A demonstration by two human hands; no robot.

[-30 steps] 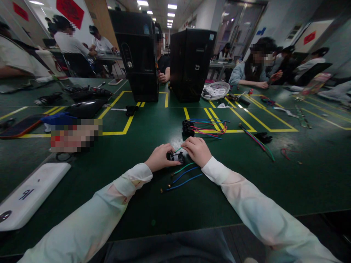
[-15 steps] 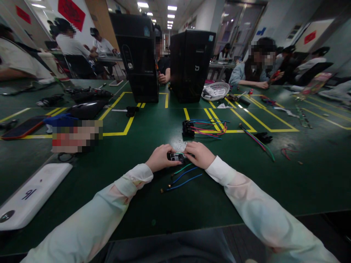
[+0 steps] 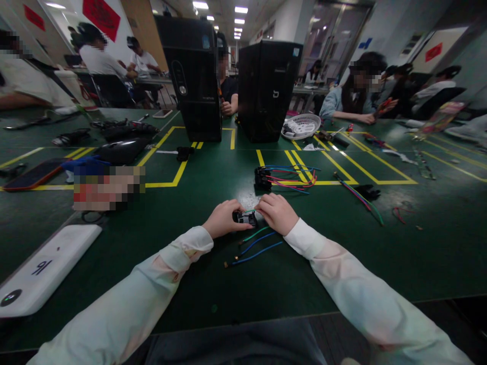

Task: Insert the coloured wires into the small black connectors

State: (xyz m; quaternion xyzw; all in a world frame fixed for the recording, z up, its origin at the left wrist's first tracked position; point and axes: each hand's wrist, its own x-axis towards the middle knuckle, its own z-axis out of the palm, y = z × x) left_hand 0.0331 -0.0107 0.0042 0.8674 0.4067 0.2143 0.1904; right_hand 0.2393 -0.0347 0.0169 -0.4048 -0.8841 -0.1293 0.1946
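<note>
Between thumb and fingers, my left hand (image 3: 224,219) holds a small black housing (image 3: 246,218) with openings in its upper face. Closed in a pinch at the housing's right side, my right hand (image 3: 279,213) grips a green wire (image 3: 250,210) that runs over the housing's top edge. Its far end is hidden by my fingers. Just below my hands lie another green wire (image 3: 255,234) and two blue wires (image 3: 258,253), with small metal ends at their left. A bundle of black connectors (image 3: 262,179) with blue and red wires lies beyond my right hand.
Two black computer towers (image 3: 192,81) (image 3: 266,91) stand at the back. Right of them is a white basket (image 3: 301,126). Loose wires (image 3: 359,197) lie at right. A white case (image 3: 49,268) and a phone (image 3: 34,175) are at left. Other people sit around.
My right hand has shifted slightly up at the housing, and more of the green wire shows above it. My left hand keeps its hold. The whole view has moved a little.
</note>
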